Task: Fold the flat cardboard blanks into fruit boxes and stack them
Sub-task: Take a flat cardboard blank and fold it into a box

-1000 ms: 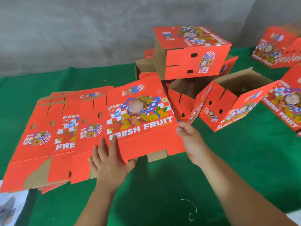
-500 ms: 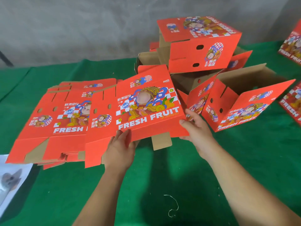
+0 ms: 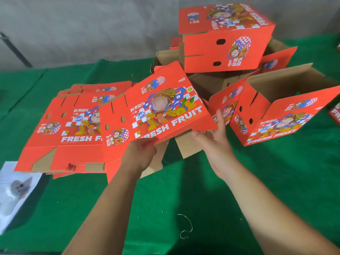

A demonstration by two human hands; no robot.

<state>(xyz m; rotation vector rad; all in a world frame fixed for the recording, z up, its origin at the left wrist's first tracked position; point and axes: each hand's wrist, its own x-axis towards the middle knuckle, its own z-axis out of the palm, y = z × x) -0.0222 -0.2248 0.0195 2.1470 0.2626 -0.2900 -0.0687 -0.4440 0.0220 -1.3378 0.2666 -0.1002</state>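
Left hand (image 3: pixel 140 153) grip: pinching near edge of flat blank (image 3: pixel 160 111), tilted clear of surface (image 3: pixel 184 199). Right hand (image 3: pixel 215 144) grip: relaxed, fingers wide, touching blank's right corner. Long axis left-right across both grips. Blank stack (image 3: pixel 73 126) left; folded boxes (image 3: pixel 226 37) beyond.

Just one head cam, wide-angle, looking forward and down from close above a green cloth (image 3: pixel 184 190). Forearms enter from the bottom edge, grey wall (image 3: pixel 82 24) across the top.

"FRESH FRUIT" on cardboard blank (image 3: pixel 161 107)
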